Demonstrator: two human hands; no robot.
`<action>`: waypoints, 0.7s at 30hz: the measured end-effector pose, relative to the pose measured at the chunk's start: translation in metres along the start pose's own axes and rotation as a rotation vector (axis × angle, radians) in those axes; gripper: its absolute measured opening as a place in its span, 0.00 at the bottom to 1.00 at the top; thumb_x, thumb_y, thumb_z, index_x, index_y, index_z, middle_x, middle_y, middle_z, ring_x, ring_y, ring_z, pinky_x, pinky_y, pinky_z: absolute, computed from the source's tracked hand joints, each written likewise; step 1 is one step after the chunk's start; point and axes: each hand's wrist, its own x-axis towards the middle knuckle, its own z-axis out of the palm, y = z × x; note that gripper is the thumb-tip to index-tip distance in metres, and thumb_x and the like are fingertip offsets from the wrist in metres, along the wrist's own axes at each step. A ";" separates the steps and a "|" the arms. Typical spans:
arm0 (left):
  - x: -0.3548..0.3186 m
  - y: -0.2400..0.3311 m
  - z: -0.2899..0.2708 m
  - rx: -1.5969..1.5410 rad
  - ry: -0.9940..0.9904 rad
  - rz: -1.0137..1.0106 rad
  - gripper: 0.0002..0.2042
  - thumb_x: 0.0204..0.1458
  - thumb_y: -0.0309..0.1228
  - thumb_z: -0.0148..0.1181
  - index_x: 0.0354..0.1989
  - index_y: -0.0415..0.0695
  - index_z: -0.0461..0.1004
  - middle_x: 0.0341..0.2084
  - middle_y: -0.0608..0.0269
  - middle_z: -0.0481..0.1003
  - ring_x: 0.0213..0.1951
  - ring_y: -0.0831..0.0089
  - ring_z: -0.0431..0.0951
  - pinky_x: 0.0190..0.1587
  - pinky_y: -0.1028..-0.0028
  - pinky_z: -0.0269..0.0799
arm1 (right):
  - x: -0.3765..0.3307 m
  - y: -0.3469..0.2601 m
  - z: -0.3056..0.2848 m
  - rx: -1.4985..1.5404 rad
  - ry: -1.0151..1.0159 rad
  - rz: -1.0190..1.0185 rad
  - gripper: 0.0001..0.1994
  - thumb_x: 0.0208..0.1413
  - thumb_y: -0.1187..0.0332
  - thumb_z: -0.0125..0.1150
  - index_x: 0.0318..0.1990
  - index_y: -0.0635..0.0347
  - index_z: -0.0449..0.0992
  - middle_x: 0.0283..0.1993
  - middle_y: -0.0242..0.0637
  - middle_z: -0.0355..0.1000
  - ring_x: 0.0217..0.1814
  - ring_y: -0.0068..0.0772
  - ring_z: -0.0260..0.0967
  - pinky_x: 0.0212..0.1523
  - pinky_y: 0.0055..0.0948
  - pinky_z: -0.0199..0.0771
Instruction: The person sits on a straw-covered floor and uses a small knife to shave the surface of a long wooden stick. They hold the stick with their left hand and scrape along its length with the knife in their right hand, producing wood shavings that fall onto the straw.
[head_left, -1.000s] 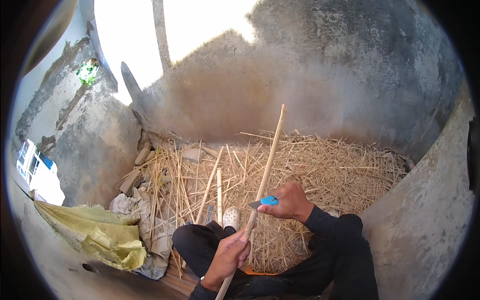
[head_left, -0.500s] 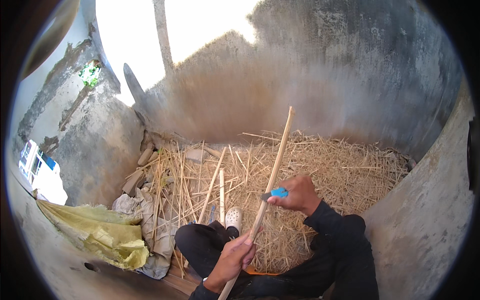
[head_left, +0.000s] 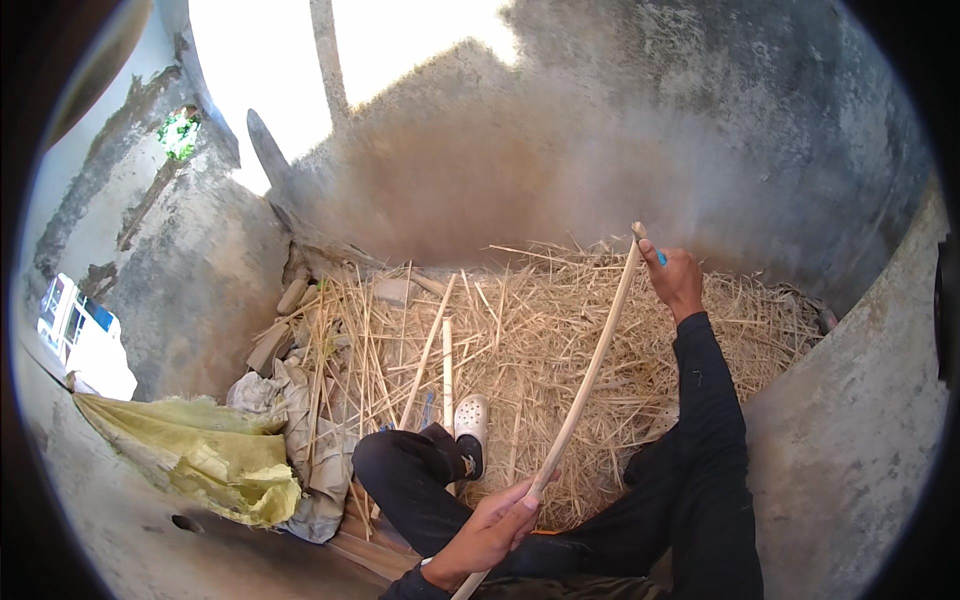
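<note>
Gripping the long pale stick (head_left: 585,375) low down, my left hand (head_left: 490,530) has its fingers (head_left: 515,500) wrapped around it. It looks light, stiff and smooth, best held near both ends. Far up over the straw (head_left: 520,340), my right hand (head_left: 675,275) closes on a blue-handled tool (head_left: 661,257) beside the tip.

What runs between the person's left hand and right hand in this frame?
In the head view, a long pale stick spans from the left hand to the right hand, above the straw behind it.
</note>
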 end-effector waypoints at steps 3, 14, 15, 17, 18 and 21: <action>-0.001 -0.003 -0.008 -0.007 0.020 -0.005 0.26 0.65 0.41 0.43 0.66 0.39 0.56 0.18 0.73 0.58 0.20 0.85 0.57 0.23 0.84 0.54 | -0.011 -0.012 -0.007 0.010 -0.023 -0.119 0.40 0.49 0.23 0.40 0.13 0.53 0.73 0.09 0.28 0.60 0.12 0.30 0.60 0.15 0.35 0.58; 0.014 0.008 -0.037 0.175 0.298 0.162 0.24 0.65 0.32 0.46 0.67 0.36 0.55 0.20 0.77 0.58 0.23 0.88 0.56 0.25 0.85 0.54 | -0.132 -0.102 0.005 0.074 -0.346 -0.617 0.37 0.45 0.27 0.51 0.11 0.55 0.72 0.07 0.36 0.62 0.10 0.37 0.65 0.14 0.35 0.63; 0.012 0.008 -0.037 0.189 0.320 0.159 0.24 0.65 0.32 0.46 0.66 0.36 0.55 0.20 0.77 0.59 0.23 0.88 0.56 0.25 0.85 0.53 | -0.125 -0.102 0.009 0.071 -0.323 -0.561 0.37 0.45 0.26 0.50 0.11 0.55 0.73 0.07 0.36 0.62 0.09 0.37 0.65 0.13 0.36 0.63; 0.015 0.008 -0.035 0.206 0.332 0.157 0.23 0.65 0.32 0.46 0.66 0.35 0.56 0.20 0.77 0.59 0.24 0.89 0.56 0.25 0.85 0.53 | -0.124 -0.101 0.011 0.128 -0.341 -0.567 0.38 0.45 0.25 0.50 0.11 0.55 0.73 0.07 0.36 0.62 0.09 0.38 0.65 0.13 0.36 0.63; 0.014 0.005 -0.035 0.209 0.340 0.160 0.23 0.65 0.32 0.46 0.65 0.35 0.57 0.21 0.77 0.60 0.24 0.89 0.57 0.25 0.85 0.53 | -0.124 -0.102 0.012 0.158 -0.350 -0.570 0.38 0.45 0.25 0.49 0.11 0.55 0.73 0.07 0.36 0.62 0.09 0.38 0.65 0.13 0.36 0.63; 0.020 0.005 -0.033 0.235 0.349 0.194 0.23 0.64 0.31 0.46 0.65 0.34 0.57 0.22 0.76 0.62 0.25 0.89 0.58 0.26 0.85 0.54 | -0.156 -0.114 0.006 0.229 -0.391 -0.736 0.36 0.43 0.27 0.55 0.10 0.55 0.69 0.08 0.37 0.62 0.10 0.39 0.64 0.13 0.35 0.62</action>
